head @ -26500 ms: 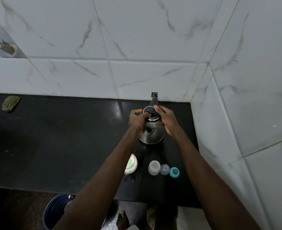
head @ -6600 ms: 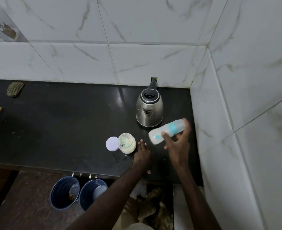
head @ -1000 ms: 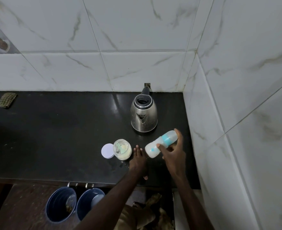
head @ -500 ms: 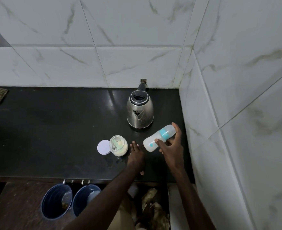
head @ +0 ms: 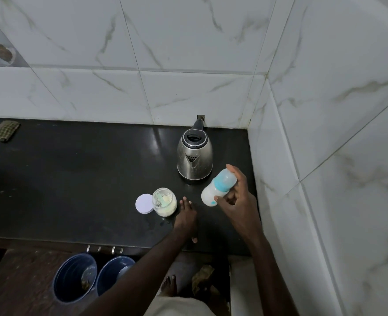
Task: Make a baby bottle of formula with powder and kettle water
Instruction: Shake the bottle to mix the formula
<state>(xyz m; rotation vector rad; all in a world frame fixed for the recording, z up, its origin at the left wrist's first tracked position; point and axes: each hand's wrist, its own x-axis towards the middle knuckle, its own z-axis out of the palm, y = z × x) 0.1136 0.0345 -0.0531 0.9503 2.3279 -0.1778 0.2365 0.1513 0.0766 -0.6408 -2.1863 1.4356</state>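
R hand [head: 235,202] has its grip closed round the capped baby bottle w/ white body, blue collar and clear dome cap [head: 218,187], held off the black stone counter [head: 74,179], tilted nearly on its side, cap end up toward the wall corner, base toward the L. Thumb at the base end, fingers [head: 236,173] wrapped behind the cap. L hand [head: 185,218] lies flat on the counter, palm down, grip released, holding nothing; fingertips just beside the open clear jar of pale formula powder [head: 164,201], not touching it as far as I can tell. Jar's flat white lid [head: 144,203] lies touching the jar on its L. Steel electric kettle w/ black handle [head: 194,156] stands upright behind, near the bottle but apart.

Looks like the mixing step: bottle closed up, contents milky-white, so prob. shaking/swirling to dissolve powder. To do it well: keep a finger over the dome cap so it can't pop, check the collar is screwed tight before any hard shake, and move from the wrist w/ the bottle clear of the kettle & side wall. Swirl rather than thrash → fewer bubbles. Hold it to the light after; clumps at the base mean more mixing. L hand as a brace is fine. Then stand the bottle upright and re-lid the jar.
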